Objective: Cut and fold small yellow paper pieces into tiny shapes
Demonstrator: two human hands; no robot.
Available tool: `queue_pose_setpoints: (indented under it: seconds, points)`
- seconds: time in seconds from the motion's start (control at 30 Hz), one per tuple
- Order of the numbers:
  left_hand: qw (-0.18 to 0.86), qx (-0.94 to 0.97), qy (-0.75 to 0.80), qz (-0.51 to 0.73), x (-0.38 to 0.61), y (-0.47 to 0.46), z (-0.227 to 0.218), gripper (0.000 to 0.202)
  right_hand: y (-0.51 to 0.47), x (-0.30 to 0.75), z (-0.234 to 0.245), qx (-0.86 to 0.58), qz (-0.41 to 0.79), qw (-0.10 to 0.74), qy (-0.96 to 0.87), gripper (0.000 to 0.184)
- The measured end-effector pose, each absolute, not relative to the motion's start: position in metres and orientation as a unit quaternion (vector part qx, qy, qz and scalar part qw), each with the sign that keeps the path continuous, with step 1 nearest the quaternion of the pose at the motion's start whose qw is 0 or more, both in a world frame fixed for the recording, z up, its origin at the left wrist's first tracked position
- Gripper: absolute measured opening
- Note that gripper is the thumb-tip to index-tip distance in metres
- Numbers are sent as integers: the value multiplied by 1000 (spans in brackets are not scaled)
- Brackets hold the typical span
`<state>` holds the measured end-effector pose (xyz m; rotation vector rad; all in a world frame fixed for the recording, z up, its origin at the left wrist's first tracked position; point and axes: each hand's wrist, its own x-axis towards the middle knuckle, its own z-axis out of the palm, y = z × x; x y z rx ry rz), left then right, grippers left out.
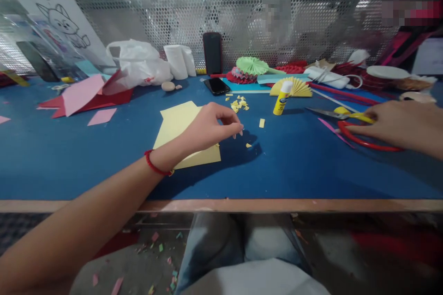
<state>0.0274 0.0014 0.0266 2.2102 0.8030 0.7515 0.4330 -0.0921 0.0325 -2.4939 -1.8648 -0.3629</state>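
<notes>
My left hand (216,124) hovers over a yellow sheet of paper (173,122), its thumb and fingertips brought together. Whatever they pinch, if anything, is too small to tell. Small yellow paper scraps (238,103) lie beyond the fingertips, with a yellow rectangle (262,123) to their right. At the right, my right hand (404,124) is closed on the scissors (353,124) by their yellow and red handles, the blades pointing left. A thin pink paper strip (335,132) lies by the scissors. Between the hands stands a glue stick (283,98) with a white cap.
A yellow paper fan (294,86), a green paper rosette (252,65) and a phone (217,85) lie at the back. Pink paper (83,93), red paper (117,97) and a white plastic bag (138,62) are at the left. The wooden table edge (224,205) runs along the front.
</notes>
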Motion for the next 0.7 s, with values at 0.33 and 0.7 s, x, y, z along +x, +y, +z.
queue_pose_setpoints:
  seconds: [0.33,0.7]
  points:
    - [287,898,254,217,22,5,34,23,-89,326,57,-665,-91,53,-739,14]
    - [250,890,291,247,4,-10,35,14,-35,262,9,-392,142,134,-899,26]
